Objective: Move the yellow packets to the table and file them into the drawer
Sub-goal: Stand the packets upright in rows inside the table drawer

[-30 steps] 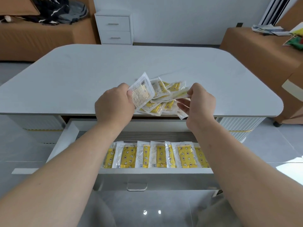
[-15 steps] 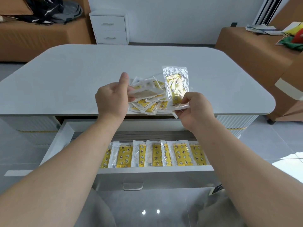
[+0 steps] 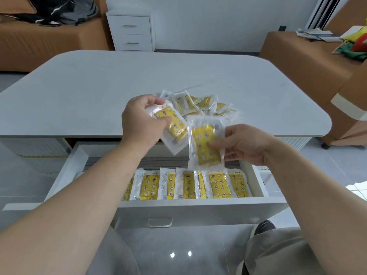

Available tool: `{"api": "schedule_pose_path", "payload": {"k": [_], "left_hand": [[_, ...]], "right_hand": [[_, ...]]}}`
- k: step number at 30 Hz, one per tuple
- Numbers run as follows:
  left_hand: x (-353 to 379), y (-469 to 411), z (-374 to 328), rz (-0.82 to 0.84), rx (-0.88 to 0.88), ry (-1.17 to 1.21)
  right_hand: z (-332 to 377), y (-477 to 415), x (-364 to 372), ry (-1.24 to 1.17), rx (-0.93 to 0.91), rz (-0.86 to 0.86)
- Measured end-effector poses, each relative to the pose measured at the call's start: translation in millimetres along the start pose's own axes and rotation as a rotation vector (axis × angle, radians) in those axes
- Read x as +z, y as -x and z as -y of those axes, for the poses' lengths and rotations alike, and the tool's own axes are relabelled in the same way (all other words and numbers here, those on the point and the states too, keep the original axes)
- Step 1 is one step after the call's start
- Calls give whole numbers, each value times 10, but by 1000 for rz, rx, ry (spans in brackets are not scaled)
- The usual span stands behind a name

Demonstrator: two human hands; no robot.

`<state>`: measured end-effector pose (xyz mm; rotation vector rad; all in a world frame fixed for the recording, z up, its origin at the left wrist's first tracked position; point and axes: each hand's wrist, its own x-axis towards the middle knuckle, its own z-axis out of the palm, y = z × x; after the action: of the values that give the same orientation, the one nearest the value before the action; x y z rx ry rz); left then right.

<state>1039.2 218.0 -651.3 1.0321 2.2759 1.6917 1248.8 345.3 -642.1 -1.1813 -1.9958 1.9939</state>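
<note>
Holding two yellow packets, one in each hand, above the open drawer (image 3: 198, 204). My left hand (image 3: 142, 124) curls its thumb and fingers round the upper end of a tilted packet (image 3: 175, 127), which crosses the front edge of the table (image 3: 99, 86). My right hand (image 3: 246, 143) pinches the right edge of an upright packet (image 3: 204, 149), thumb on its face and the other fingers behind it. This packet's lower edge hangs just above the filed row (image 3: 198, 185). In the filed row seven packets show, standing side by side along the drawer's front wall and overlapping slightly; its left end is hidden behind my left forearm. Behind my hands the loose pile (image 3: 198, 103) of further packets lies on the table top; I cannot count them. Each packet is a clear, shiny wrapper with white sealed margins round a yellow insert printed with small stars and moons
</note>
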Motion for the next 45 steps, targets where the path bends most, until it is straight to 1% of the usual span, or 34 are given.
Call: {"api": "schedule_pose_path", "payload": {"k": [2,4,6,9,13,17,20,22,26,31,33,36,38,40,41,42,45], "left_hand": [[-11,18,33,40,-11,-21],[-15,48,37,106,-35,-3],[2,81,41,167,-41,-17],[36,143,36,245,-48,-54],[59,218,48,372,-65,-132],[89,267,112,460,-104,-231],[144,272,169,539,-136,-296],[205,283,197,572,-184,-317],[363,306,338,617,-322,-350],[569,267,568,620,-553,-304],[624,274,665,592,-688,-239],[692,279,791,593,-936,-67],[721,297,798,608,-998,11],[753,317,807,624,-974,11],[769,331,815,631,-920,-28],[788,348,822,639,-837,-102],[833,388,841,687,-512,-416]], "right_hand": [[-124,-31,-5,246,100,22],[-307,-140,26,407,189,-24],[-509,-270,87,458,277,-87],[-730,-419,202,542,378,-128],[-833,-536,317,719,405,-131],[-818,-546,421,1005,383,-101],[-831,-512,422,1221,374,-161],[-850,-500,399,1241,387,-167],[-873,-502,400,1235,378,-126],[-778,-461,355,1171,346,-119],[-746,-463,319,1147,316,-141],[-730,-465,296,1155,301,-163],[-723,-455,293,1165,303,-155],[-716,-441,282,1175,306,-148],[-711,-438,275,1178,306,-149],[-706,-435,268,1180,303,-150],[-682,-431,256,1190,298,-154]]}}
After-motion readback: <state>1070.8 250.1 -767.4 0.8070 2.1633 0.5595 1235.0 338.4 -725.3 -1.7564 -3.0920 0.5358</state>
